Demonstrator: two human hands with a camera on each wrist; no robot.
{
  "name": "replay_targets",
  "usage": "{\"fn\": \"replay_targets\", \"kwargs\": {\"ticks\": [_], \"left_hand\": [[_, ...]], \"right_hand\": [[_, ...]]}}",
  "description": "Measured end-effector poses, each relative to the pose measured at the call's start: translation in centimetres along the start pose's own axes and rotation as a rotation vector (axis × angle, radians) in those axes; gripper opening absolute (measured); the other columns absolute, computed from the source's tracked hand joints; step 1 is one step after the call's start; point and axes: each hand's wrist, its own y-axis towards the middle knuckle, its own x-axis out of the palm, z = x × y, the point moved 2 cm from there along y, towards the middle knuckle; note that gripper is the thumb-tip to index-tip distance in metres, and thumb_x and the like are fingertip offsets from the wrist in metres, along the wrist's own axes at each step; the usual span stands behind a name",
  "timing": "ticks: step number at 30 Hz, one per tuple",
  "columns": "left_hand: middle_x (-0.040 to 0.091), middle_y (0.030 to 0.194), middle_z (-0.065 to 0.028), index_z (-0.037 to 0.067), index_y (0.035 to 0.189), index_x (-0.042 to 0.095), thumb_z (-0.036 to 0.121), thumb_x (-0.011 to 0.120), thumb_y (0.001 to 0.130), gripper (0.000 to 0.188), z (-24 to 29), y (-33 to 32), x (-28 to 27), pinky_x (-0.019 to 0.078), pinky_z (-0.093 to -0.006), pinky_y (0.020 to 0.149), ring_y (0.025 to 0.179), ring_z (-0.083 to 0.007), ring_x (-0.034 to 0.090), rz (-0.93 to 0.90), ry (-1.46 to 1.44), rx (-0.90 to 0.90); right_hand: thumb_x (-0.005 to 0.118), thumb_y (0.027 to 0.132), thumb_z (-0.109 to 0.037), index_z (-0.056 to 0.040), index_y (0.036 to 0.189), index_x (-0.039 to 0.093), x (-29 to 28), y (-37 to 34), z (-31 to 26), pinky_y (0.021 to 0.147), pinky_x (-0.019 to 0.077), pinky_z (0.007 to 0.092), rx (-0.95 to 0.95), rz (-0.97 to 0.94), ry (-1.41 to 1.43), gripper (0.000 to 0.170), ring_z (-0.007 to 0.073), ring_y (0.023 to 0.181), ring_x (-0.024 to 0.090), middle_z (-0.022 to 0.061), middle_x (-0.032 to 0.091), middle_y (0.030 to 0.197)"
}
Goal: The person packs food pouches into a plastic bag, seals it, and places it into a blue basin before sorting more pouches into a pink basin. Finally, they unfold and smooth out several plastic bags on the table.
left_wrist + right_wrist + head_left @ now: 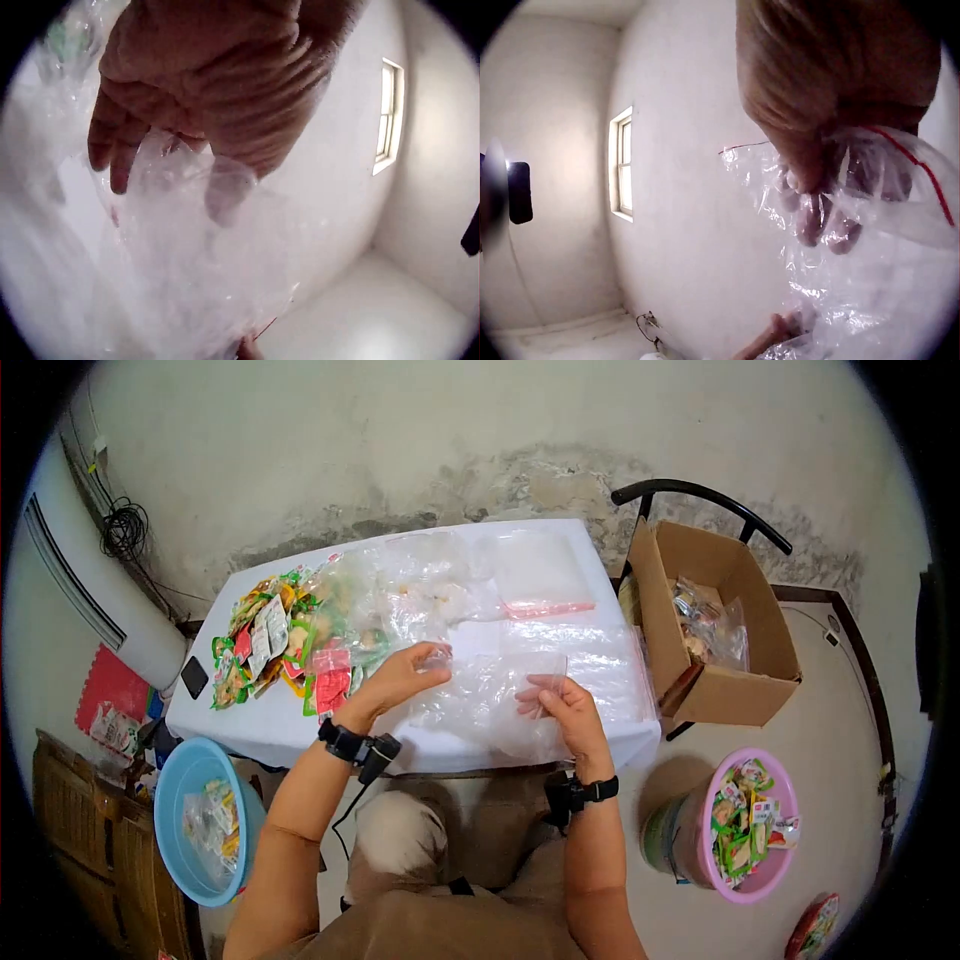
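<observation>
A clear plastic bag (490,705) is held between both hands above the front of the white-covered table. My left hand (400,678) grips its left side; in the left wrist view the thumb of the left hand (217,90) shows through the film (187,232). On the other side, my right hand (568,712) pinches the bag. The right wrist view has the right hand (840,82) at the bag's red-lined edge (922,166), with fingertips seen through the crinkled film (885,277). No contents can be made out in the bag.
Colourful packets (262,635) lie at the table's left, filled clear bags (415,585) at the back, flat bags (545,570) at the right. A phone (194,677) lies at the left edge. Around stand a blue basin (170,825), pink bucket (708,840) and cardboard box (735,695).
</observation>
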Motion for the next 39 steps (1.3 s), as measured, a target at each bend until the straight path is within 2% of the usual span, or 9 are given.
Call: {"fn": "replay_targets", "kwargs": {"ticks": [2, 4, 6, 13, 18, 21, 23, 26, 39], "left_hand": [[0.059, 0.102, -0.0107, 0.0, 0.109, 0.054, 0.022, 0.062, 0.08, 0.037, -0.4, 0.6, 0.9, 0.0459, -0.0272, 0.076, 0.087, -0.0166, 0.058, -0.115, -0.286, -0.239], [0.06, 0.097, -0.0056, 0.003, 0.1, 0.058, 0.019, 0.056, 0.084, 0.023, -0.8, 0.9, 1.4, 0.0465, -0.0255, 0.071, 0.078, -0.0129, 0.058, -0.027, -0.279, -0.296], [0.059, 0.093, -0.0054, 0.005, 0.097, 0.059, 0.021, 0.053, 0.086, 0.021, -1.9, 1.3, 1.5, 0.047, -0.0259, 0.066, 0.078, -0.0147, 0.058, 0.239, -0.902, -0.206], [0.059, 0.096, -0.0073, 0.003, 0.107, 0.053, 0.029, 0.049, 0.089, 0.032, -0.1, 0.8, 1.9, 0.0491, -0.0294, 0.07, 0.082, -0.0177, 0.059, 0.342, -0.991, -0.2], [0.058, 0.103, -0.0105, 0.002, 0.113, 0.049, 0.033, 0.046, 0.09, 0.039, -0.9, -1.2, 3.8, 0.0499, -0.0302, 0.072, 0.088, -0.0197, 0.059, -0.029, -0.81, -0.314], [0.059, 0.102, -0.0116, 0.002, 0.11, 0.049, 0.034, 0.046, 0.09, 0.037, -1.2, -1.9, 4.2, 0.0512, -0.0296, 0.067, 0.085, -0.0192, 0.059, 0.079, -0.888, -0.304], [0.06, 0.1, -0.0116, 0.003, 0.109, 0.049, 0.033, 0.045, 0.09, 0.036, -1.2, -2.2, 4.2, 0.0513, -0.0287, 0.063, 0.084, -0.019, 0.059, 0.159, -0.906, -0.295], [0.06, 0.098, -0.0121, 0.005, 0.108, 0.05, 0.032, 0.042, 0.092, 0.032, -1.4, -2.2, 3.8, 0.0511, -0.0265, 0.058, 0.079, -0.0177, 0.06, 0.256, -0.874, -0.199], [0.061, 0.096, -0.0162, 0.004, 0.107, 0.048, 0.031, 0.039, 0.093, 0.031, 2.4, -3.5, 3.1, 0.0482, -0.0264, 0.055, 0.063, -0.0167, 0.057, 0.392, -0.947, -0.056]], "right_hand": [[0.048, 0.089, -0.016, -0.0021, 0.105, 0.055, -0.3, -0.3, -0.3, 0.066, 0.0436, 0.0237, -0.011, 0.031, 0.038, 0.023, 0.0146, 0.079, 0.062, 0.0104, 0.064, 0.094], [0.048, 0.089, -0.016, -0.0022, 0.103, 0.056, -1.0, -0.3, 0.1, 0.065, 0.0437, 0.0234, -0.008, 0.116, 0.005, 0.021, 0.0143, 0.078, 0.062, 0.0101, 0.064, 0.093], [0.047, 0.089, -0.017, -0.0024, 0.101, 0.056, -1.7, -0.1, 0.5, 0.063, 0.0439, 0.0231, -0.004, 0.194, -0.024, 0.02, 0.0139, 0.077, 0.062, 0.0098, 0.064, 0.092], [0.046, 0.09, -0.021, -0.0029, 0.101, 0.056, -1.5, 0.0, 1.0, 0.057, 0.0438, 0.0223, 0.057, 0.374, 0.086, 0.023, 0.0129, 0.065, 0.059, 0.0059, 0.061, 0.08], [0.045, 0.091, -0.024, -0.0022, 0.105, 0.054, -1.8, -0.2, 0.0, 0.055, 0.0449, 0.0244, 0.047, 0.421, 0.159, 0.028, 0.0135, 0.062, 0.059, 0.007, 0.061, 0.079], [0.047, 0.09, -0.023, -0.0023, 0.102, 0.054, -1.0, 0.0, -0.2, 0.058, 0.0449, 0.024, 0.07, 0.391, 0.231, 0.025, 0.0124, 0.068, 0.057, 0.0066, 0.059, 0.082], [0.052, 0.087, -0.017, -0.0024, 0.098, 0.054, -1.2, 0.3, 0.3, 0.063, 0.0436, 0.0223, -0.234, 0.688, 0.004, 0.018, 0.0126, 0.077, 0.054, 0.0061, 0.056, 0.085], [0.057, 0.082, -0.012, -0.0017, 0.095, 0.053, -1.4, 0.0, 0.5, 0.065, 0.0426, 0.023, -0.33, 0.709, -0.463, 0.017, 0.013, 0.083, 0.05, 0.0061, 0.053, 0.087], [0.064, 0.077, -0.02, 0.0034, 0.107, 0.051, 2.1, 1.2, 4.5, 0.07, 0.0458, 0.0274, -0.092, 0.408, -0.392, 0.04, 0.0141, 0.075, 0.057, 0.0114, 0.062, 0.087]]}}
